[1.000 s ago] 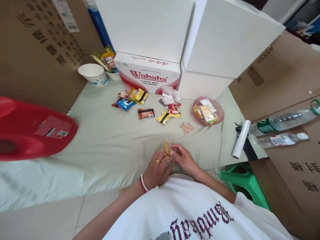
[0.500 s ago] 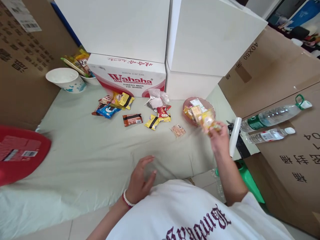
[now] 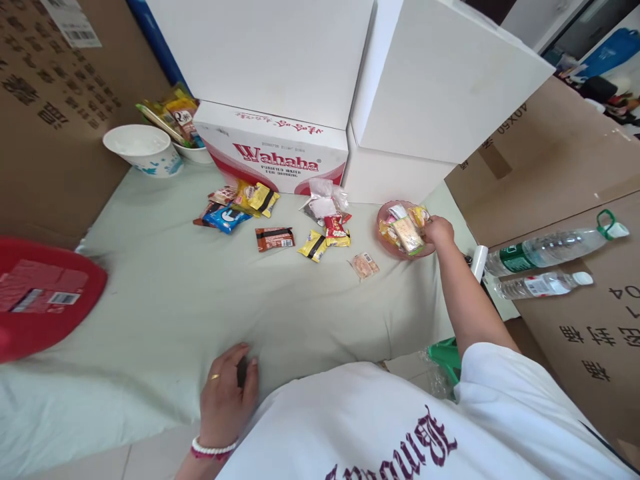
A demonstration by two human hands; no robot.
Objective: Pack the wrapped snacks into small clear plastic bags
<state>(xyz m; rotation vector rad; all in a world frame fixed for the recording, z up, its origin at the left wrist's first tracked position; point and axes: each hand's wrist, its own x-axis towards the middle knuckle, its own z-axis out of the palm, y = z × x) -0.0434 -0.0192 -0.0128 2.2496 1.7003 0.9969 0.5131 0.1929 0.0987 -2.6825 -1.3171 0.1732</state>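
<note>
My right hand (image 3: 439,231) reaches out to the pink plate (image 3: 380,225) at the right of the cloth-covered table. Its fingers are curled on a yellow snack packet (image 3: 419,215) that lies at the plate's far right, on top of other wrapped snacks (image 3: 406,233). My left hand (image 3: 227,393) lies flat on the pale green cloth (image 3: 165,300) at the near edge, fingers stretched out and holding nothing. It wears a ring and a bead bracelet.
Loose snack packets lie mid-table: a blue one (image 3: 225,218), a brown one (image 3: 274,238), a yellow one (image 3: 313,245), a small orange one (image 3: 364,265). Behind them stand a Wahaha box (image 3: 273,157), white boxes and a paper bowl (image 3: 143,148). Two water bottles (image 3: 553,248) lie on cardboard at right. A red object (image 3: 40,297) sits left.
My right hand carried the yellow packet from in front of me out to the pink plate. My left hand let go of it and dropped flat onto the cloth, sliding left.
</note>
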